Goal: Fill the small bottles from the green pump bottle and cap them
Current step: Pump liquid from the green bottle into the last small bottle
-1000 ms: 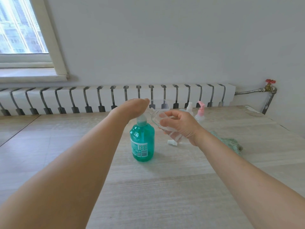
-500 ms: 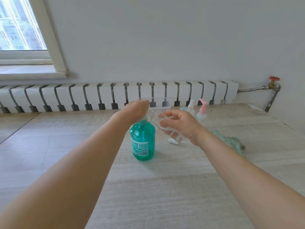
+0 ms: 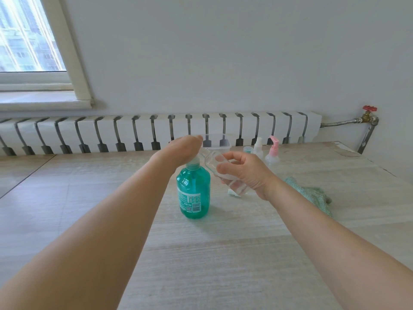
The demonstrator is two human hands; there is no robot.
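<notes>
The green pump bottle (image 3: 193,193) stands upright on the wooden table (image 3: 223,253). My left hand (image 3: 178,151) lies flat on its pump head and presses it down. My right hand (image 3: 243,173) grips a small clear bottle (image 3: 211,161), tilted with its open mouth against the pump spout. A small white cap (image 3: 233,193) lies on the table just under that hand. Two more small bottles stand behind: one with a white sprayer (image 3: 258,146) and one with a pink pump (image 3: 272,153).
A clear plastic box (image 3: 220,145) sits at the back by the white radiator (image 3: 134,133). A green cloth (image 3: 312,195) lies to the right of my right wrist. A small teal lid (image 3: 247,149) sits beside the white sprayer bottle. The table's right edge runs near a pipe with a red valve (image 3: 368,117).
My left hand has pushed down on the pump head, which now sits lower. The right hand keeps the clear bottle at the spout.
</notes>
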